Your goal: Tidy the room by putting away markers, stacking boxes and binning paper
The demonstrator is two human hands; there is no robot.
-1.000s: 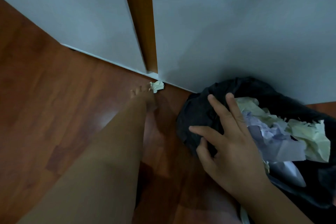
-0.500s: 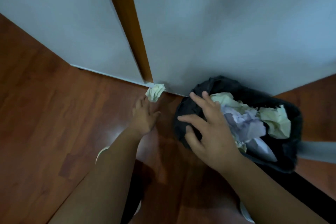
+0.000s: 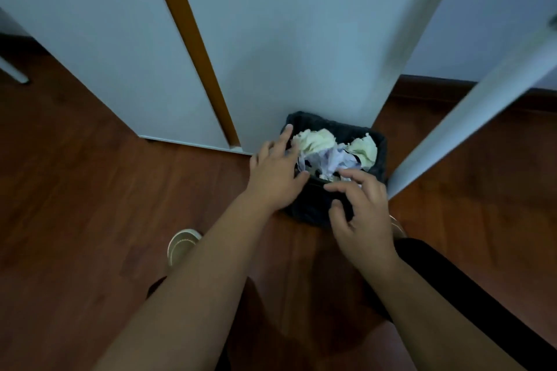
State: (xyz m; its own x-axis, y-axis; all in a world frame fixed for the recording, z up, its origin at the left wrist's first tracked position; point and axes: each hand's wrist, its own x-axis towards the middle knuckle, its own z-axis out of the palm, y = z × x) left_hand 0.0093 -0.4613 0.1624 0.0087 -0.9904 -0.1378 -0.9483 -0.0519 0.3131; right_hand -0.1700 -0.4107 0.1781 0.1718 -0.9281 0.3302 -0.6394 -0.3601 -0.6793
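A dark bin point(image 3: 309, 208) stands on the wooden floor against the white panel. It holds crumpled paper: a pale yellow ball point(image 3: 316, 140) at the far left, another yellow piece point(image 3: 365, 148) at the right, and lilac sheets point(image 3: 333, 159) between them. My left hand point(image 3: 275, 173) lies over the bin's left rim with its fingers spread, the fingertips touching the yellow ball. Over the near rim is my right hand point(image 3: 363, 215), its fingers curled and apart and nothing in them. No paper shows on the floor.
White panels point(image 3: 120, 39) with a brown wooden strip point(image 3: 193, 45) rise behind the bin. A white door edge point(image 3: 470, 117) slants close to the bin's right side. A pale slipper point(image 3: 180, 245) sits near my left arm. A white leg point(image 3: 13, 72) stands at far left.
My left hand has moved right from the floor by the wooden strip to the bin's left rim. The small yellow ball that lay there is gone from the floor. The view has pulled back.
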